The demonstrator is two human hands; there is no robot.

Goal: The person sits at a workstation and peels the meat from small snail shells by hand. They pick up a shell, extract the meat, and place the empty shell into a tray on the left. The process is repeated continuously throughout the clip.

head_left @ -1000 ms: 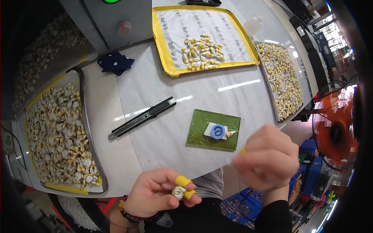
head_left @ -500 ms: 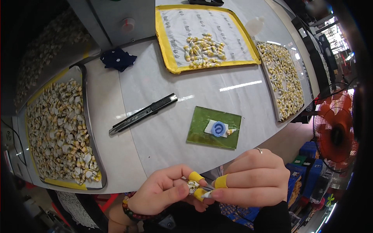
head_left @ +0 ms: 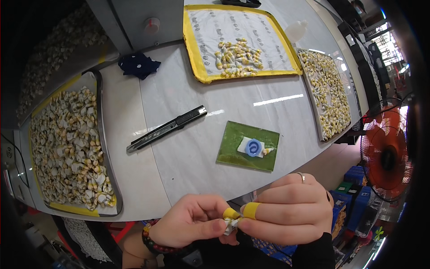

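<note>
Pinched between both hands: left hand and right hand fingers closed on small white-and-yellow folded paper piece, below white counter edge; probably mid-run, with few finished pieces on yellow-rimmed tray, left heaped tray still full

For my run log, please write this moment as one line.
left hand: pinches small white-yellow piece | right hand: pinches same piece | utility knife, green mat: untouched on table

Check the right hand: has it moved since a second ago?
Yes. The right hand has come down and leftward, away from the green mat, and now meets the left hand on a small wrapped piece.
</note>
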